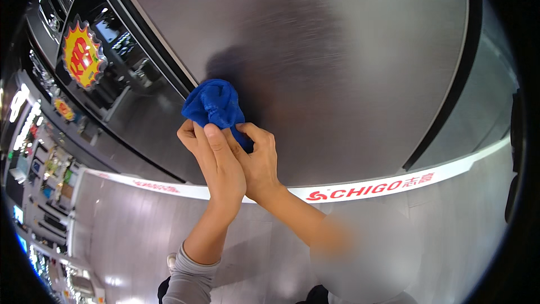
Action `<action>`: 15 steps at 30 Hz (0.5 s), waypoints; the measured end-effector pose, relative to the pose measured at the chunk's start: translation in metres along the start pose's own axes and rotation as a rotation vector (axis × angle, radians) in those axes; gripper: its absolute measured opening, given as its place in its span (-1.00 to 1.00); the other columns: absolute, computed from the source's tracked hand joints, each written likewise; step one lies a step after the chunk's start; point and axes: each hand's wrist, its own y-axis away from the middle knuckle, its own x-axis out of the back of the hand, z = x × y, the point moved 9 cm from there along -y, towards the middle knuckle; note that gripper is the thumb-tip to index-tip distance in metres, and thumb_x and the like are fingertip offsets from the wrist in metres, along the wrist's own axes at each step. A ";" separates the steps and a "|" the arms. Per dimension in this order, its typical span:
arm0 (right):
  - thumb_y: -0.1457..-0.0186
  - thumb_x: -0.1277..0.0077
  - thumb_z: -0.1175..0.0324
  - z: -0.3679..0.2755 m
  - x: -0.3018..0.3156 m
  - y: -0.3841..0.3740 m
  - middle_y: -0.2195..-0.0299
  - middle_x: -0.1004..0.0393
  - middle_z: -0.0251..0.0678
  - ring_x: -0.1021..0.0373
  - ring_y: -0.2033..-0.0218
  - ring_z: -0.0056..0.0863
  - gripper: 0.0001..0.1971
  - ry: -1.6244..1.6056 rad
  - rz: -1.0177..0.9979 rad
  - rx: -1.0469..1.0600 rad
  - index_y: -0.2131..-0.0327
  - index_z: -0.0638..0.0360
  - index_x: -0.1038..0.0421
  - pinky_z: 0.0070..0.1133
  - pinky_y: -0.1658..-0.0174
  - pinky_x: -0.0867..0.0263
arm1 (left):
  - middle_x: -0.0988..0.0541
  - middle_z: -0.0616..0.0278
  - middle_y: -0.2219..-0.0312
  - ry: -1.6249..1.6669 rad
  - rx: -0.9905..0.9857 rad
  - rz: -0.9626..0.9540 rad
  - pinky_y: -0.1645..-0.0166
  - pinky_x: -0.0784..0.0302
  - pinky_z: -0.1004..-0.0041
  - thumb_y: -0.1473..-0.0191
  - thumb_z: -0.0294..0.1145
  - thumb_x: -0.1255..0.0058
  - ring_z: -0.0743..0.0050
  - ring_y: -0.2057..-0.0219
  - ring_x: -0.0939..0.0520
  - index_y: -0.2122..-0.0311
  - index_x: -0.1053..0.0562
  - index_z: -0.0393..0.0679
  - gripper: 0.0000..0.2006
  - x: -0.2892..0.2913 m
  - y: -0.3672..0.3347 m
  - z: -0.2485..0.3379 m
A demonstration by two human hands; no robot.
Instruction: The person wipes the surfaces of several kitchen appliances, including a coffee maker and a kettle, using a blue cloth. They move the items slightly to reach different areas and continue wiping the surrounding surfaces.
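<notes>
A bunched blue cloth is held between my two hands, close to the left edge of a brushed grey metal panel. My left hand has its fingers closed on the lower part of the cloth, thumb on top. Against it, my right hand pinches the cloth's right side, where a fold hangs down between the fingers. The two hands touch each other. Whether the cloth presses on the panel cannot be made out. A dark, blurred reflection shows on the panel beyond the cloth.
Left of the panel stands a glossy black panel with a yellow and red starburst sticker. A white strip with red lettering runs along the base, above a grey floor. Shelves with goods line the far left.
</notes>
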 end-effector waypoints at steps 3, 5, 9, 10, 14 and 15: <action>0.01 -0.09 0.32 0.009 0.000 -0.005 0.10 -0.32 -0.16 -0.29 0.16 -0.21 -0.55 -0.001 -0.123 -0.003 -0.02 0.00 -0.39 -0.38 0.15 -0.20 | -0.40 0.36 0.37 0.261 0.214 -0.079 0.05 -0.34 0.47 -0.29 0.10 0.42 0.60 0.29 -0.42 0.17 -0.37 -0.12 -0.53 -0.008 0.001 -0.019; 0.07 -0.17 0.29 -0.008 0.020 -0.010 0.10 -0.31 -0.12 -0.28 0.15 -0.22 -0.52 0.221 0.012 0.203 0.00 0.05 -0.39 -0.41 0.23 -0.23 | -0.47 0.36 0.35 0.429 0.310 -0.053 0.05 -0.37 0.47 -0.28 0.09 0.39 0.56 0.28 -0.45 0.18 -0.42 -0.13 -0.52 -0.010 0.005 -0.024; 0.03 -0.10 0.39 -0.008 0.032 -0.018 0.09 -0.28 -0.14 -0.33 0.22 -0.21 -0.50 0.235 0.033 0.181 -0.05 -0.08 -0.35 -0.36 0.17 -0.26 | -0.51 0.30 0.29 0.381 0.111 -0.134 -0.01 -0.28 0.48 -0.29 -0.02 0.38 0.48 0.20 -0.47 0.15 -0.45 -0.18 -0.55 -0.008 -0.002 0.010; 0.06 -0.11 0.44 -0.003 0.040 -0.022 0.11 -0.29 -0.14 -0.35 0.25 -0.21 -0.47 0.224 0.059 0.191 -0.06 -0.08 -0.34 -0.38 0.25 -0.33 | -0.51 0.28 0.30 0.305 0.011 -0.188 -0.02 -0.26 0.47 -0.29 -0.04 0.38 0.46 0.19 -0.47 0.15 -0.46 -0.20 -0.55 -0.009 -0.006 0.018; 0.27 -0.21 0.55 -0.003 0.088 -0.033 0.13 -0.25 -0.14 -0.28 0.19 -0.29 -0.45 0.358 0.143 0.294 0.05 0.18 -0.43 -0.51 0.26 -0.33 | -0.45 0.14 0.32 0.158 -0.339 -0.221 0.17 -0.28 0.50 -0.26 -0.21 0.31 0.43 0.30 -0.42 0.06 -0.42 -0.40 -0.58 -0.012 -0.022 0.046; 0.26 -0.20 0.53 -0.001 0.104 -0.033 0.13 -0.25 -0.11 -0.27 0.18 -0.29 -0.45 0.377 0.169 0.327 0.04 0.24 -0.42 -0.51 0.22 -0.31 | -0.45 0.12 0.29 0.119 -0.424 -0.174 0.17 -0.27 0.49 -0.25 -0.22 0.28 0.40 0.28 -0.42 0.03 -0.42 -0.39 -0.58 -0.010 -0.022 0.052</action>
